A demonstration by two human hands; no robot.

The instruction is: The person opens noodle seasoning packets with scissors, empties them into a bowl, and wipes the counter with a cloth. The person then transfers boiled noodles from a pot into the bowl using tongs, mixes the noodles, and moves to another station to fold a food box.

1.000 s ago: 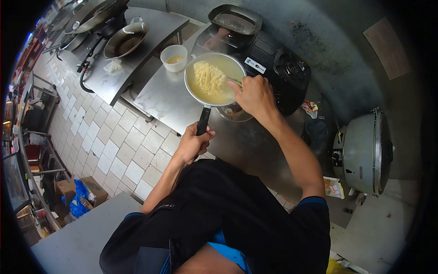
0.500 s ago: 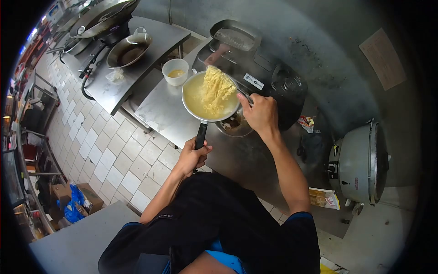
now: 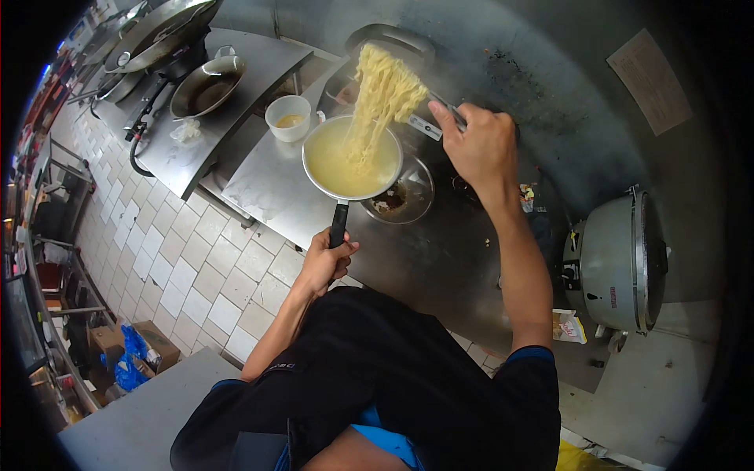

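My left hand (image 3: pixel 327 261) is wrapped round the black handle of a white saucepan (image 3: pixel 340 196), which holds cloudy yellowish liquid. Raised in my right hand (image 3: pixel 483 145) is a metal utensil (image 3: pixel 449 108); noodles cover its far end, so its kind is unclear. A thick clump of yellow noodles (image 3: pixel 385 90) hangs from it, the lower strands still dipping into the saucepan. Just beyond the pan's right rim, partly beneath it, sits a round bowl (image 3: pixel 416 200) with dark brown sauce and pale bits. A white tub (image 3: pixel 287 118) with something yellow inside stands left of the pan.
Steam rises near a dark-rimmed pan (image 3: pixel 393 35) at the back. On the left counter are a wok (image 3: pixel 208 88) and a crumpled white bag (image 3: pixel 187 131). A large grey cooker (image 3: pixel 613 271) stands at right, a food packet (image 3: pixel 569 326) beside it.
My right hand has moved up and to the right, drawing the noodles higher out of the saucepan into a longer hanging clump. My left hand keeps its hold on the handle.
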